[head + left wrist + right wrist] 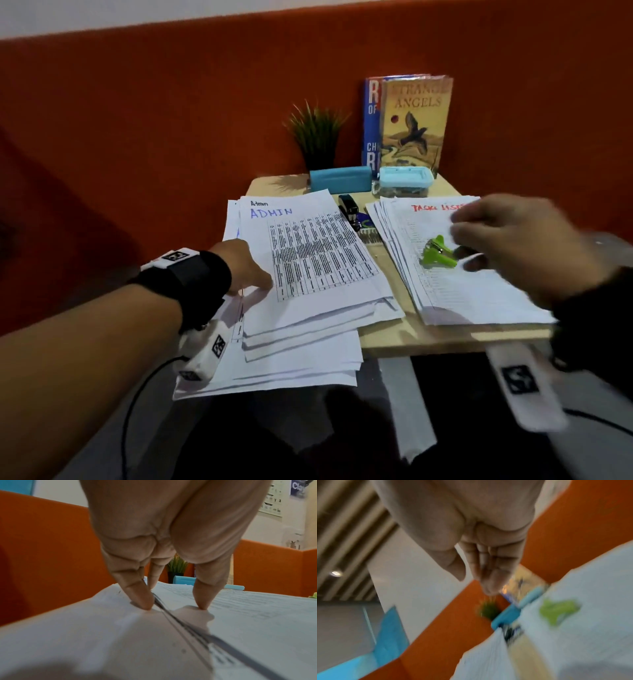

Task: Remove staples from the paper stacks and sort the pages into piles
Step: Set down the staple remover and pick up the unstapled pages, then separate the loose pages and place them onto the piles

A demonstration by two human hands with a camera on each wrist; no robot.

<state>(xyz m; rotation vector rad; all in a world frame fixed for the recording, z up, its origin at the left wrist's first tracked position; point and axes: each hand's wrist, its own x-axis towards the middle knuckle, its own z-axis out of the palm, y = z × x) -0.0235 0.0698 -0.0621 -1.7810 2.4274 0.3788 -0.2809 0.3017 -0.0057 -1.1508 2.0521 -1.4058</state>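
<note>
Small wooden desk (387, 337) against an orange wall (171, 120). Two paper piles on it. The left pile (301, 308), topped by a sheet headed "ADMIN", is loosely fanned and overhangs the near edge of the desk. The right pile (455, 301), headed in red "TASK LIST", sits squarer. One green staple remover (436, 253) lies on the right pile, toward its middle. Left hand (245, 265) presses down on the left edge of the left pile; the left wrist view shows fingertips (142, 601) straight and planted on the paper, with the thumb tip touching down a little apart, nothing gripped. Right hand (513, 246) hovers just above the right pile, near the staple remover and not touching it; it is blurred, fingers loosely bent, and the right wrist view shows it holding nothing. Between the piles: one black stapler (348, 207) and some small items beside it, too small to tell. At the back of the desk: one blue case (340, 180), one clear box with a blue lid (404, 181), one potted plant (317, 137), two books (411, 123) standing upright against the wall. Each wrist carries a black strap with a white camera unit.
</note>
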